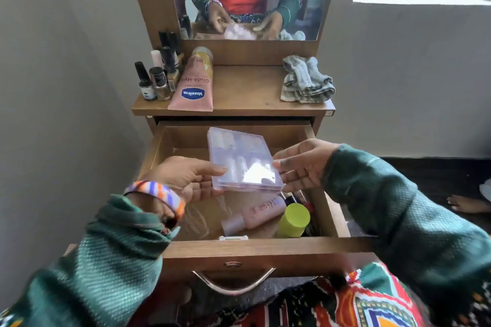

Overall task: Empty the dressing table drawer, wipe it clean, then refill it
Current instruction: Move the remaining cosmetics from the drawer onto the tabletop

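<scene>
Above the open drawer (329, 210), the clear plastic case (243, 160) is pinched at its near corners by the left hand (186, 176) and right hand (303, 164), so it could slip onto the bottles (255, 214) beneath.

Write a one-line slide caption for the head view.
Both hands, left and right, hold a clear plastic case above the open drawer, bottles still inside.
</scene>
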